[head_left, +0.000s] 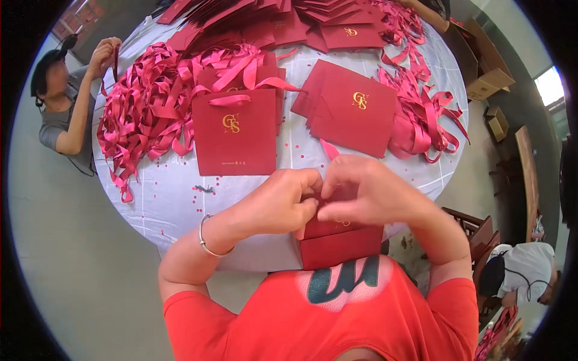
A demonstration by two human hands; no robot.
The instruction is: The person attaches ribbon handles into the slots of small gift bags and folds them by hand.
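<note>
A red paper bag [341, 248] with a gold monogram lies at the near table edge, in front of my chest and partly under my hands. My left hand [288, 201], with a silver bangle at the wrist, is closed with its fingertips pinched at the bag's upper edge. My right hand [367, 191] meets it from the other side, fingers and thumb curled together over the bag. What lies between its fingertips is hidden. A pink ribbon strip [329, 149] shows just beyond the right hand. Farther off lies a red bag with a ribbon handle [235, 141].
Flat red bags [358, 111] overlap at the right centre, with more piled at the far side. Pink ribbons heap up at left [141, 111] and right [415, 123]. Red dots fleck the white tablecloth [174, 207]. One person [66, 114] sits at left; cardboard boxes [481, 66] stand at right.
</note>
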